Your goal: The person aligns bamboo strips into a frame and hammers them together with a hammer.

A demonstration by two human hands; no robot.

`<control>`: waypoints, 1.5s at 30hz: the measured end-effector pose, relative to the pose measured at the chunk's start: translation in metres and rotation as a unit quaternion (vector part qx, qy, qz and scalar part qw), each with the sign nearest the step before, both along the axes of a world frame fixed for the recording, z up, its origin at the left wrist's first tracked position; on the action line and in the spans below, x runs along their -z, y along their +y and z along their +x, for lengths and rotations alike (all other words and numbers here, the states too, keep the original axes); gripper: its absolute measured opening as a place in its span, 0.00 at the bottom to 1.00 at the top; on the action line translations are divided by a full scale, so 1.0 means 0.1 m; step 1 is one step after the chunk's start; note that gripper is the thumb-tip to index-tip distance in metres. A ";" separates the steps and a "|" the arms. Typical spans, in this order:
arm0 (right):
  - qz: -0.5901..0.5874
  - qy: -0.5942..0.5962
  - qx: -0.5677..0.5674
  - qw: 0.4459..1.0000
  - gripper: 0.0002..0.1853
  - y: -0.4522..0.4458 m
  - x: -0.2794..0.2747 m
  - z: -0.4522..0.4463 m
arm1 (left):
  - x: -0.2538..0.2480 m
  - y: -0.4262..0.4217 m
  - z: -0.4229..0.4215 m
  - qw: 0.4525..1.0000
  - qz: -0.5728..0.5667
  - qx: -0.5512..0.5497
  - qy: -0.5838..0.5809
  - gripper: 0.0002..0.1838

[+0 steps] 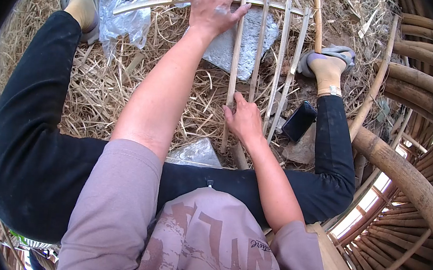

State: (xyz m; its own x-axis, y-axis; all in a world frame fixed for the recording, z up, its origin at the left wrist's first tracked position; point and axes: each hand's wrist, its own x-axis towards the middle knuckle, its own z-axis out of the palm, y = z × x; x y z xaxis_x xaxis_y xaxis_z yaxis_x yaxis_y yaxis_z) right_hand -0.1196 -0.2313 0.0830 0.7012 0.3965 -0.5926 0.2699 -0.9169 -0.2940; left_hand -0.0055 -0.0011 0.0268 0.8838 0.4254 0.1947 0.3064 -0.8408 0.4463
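Observation:
My left hand is spread over a curved bamboo strip, its fingers bent over it and the thumb against the leftmost straight strip. Lower down, my right hand has its thumb and index finger at that same straight strip, near its lower end. Three more straight strips lie alongside to the right, their upper ends at the curved strip. A flat grey stone slab lies beneath the strips. Their exact joints with the curved strip are too small to make out.
Clear plastic sheeting lies at upper left on straw. A black phone rests near my right leg. A wooden-handled tool is by my right foot. Another grey block sits between my legs. Bamboo poles stand at right.

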 end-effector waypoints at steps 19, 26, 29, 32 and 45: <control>-0.016 -0.051 0.025 0.998 0.18 0.10 -0.33 0.32 | -0.02 0.00 0.00 1.000 -0.022 -0.005 -0.004 0.31; 0.078 -0.206 0.051 0.974 0.20 0.11 -0.43 0.94 | 0.00 -0.01 0.01 1.000 -0.014 -0.013 -0.014 0.33; 0.136 -0.293 -0.025 0.946 0.24 0.22 -0.28 1.07 | 0.22 0.02 0.06 0.993 0.118 0.001 0.030 0.35; 0.153 -0.305 -0.077 0.937 0.32 0.36 -0.15 1.06 | 0.24 0.01 0.06 0.993 0.115 -0.001 0.025 0.36; 0.060 -0.291 -0.147 0.943 0.41 0.57 0.29 0.72 | 0.25 0.03 0.06 0.997 0.076 -0.019 -0.005 0.49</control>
